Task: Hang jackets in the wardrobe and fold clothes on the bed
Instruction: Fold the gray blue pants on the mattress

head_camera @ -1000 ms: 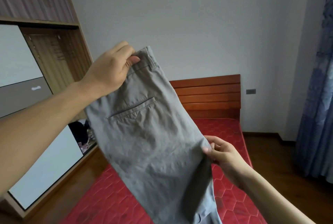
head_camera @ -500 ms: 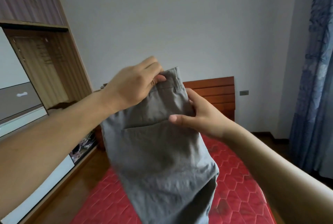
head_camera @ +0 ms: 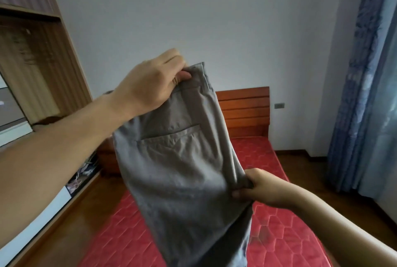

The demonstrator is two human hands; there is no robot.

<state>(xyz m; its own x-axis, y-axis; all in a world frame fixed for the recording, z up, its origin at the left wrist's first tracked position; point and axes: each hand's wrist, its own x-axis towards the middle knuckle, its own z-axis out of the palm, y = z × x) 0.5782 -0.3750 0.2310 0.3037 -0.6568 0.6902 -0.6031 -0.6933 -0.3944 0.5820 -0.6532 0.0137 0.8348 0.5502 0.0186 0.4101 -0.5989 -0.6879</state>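
A person holds grey trousers (head_camera: pixel 182 170) up in the air above a red bed (head_camera: pixel 290 234). The left hand (head_camera: pixel 150 86) pinches the waistband at the top in its grip. The right hand (head_camera: pixel 260 189), lower down, has its grip curled round the bunched side edge. A back pocket faces outward. A wooden wardrobe (head_camera: pixel 36 62) stands left, a blue curtain (head_camera: pixel 365 94) right.
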